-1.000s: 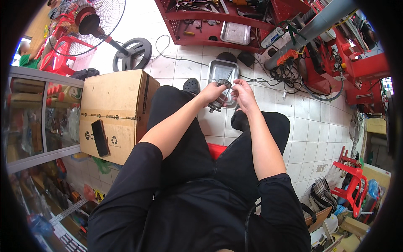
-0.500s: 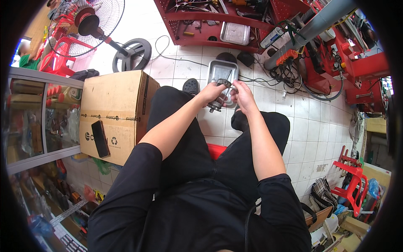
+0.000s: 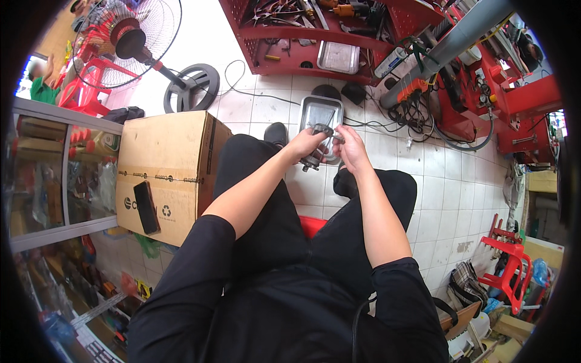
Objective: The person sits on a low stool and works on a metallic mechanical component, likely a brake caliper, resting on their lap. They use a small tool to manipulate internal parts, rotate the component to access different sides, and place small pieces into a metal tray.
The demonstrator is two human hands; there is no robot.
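The left hand (image 3: 304, 145) has its grip clenched around a dark metal part (image 3: 316, 151), held above the tiled floor (image 3: 448, 181) between the knees. The right hand (image 3: 351, 148) pinches the part's upper end. Just beyond sits a metal tray (image 3: 321, 112); a cardboard box (image 3: 163, 163) stands to the left.
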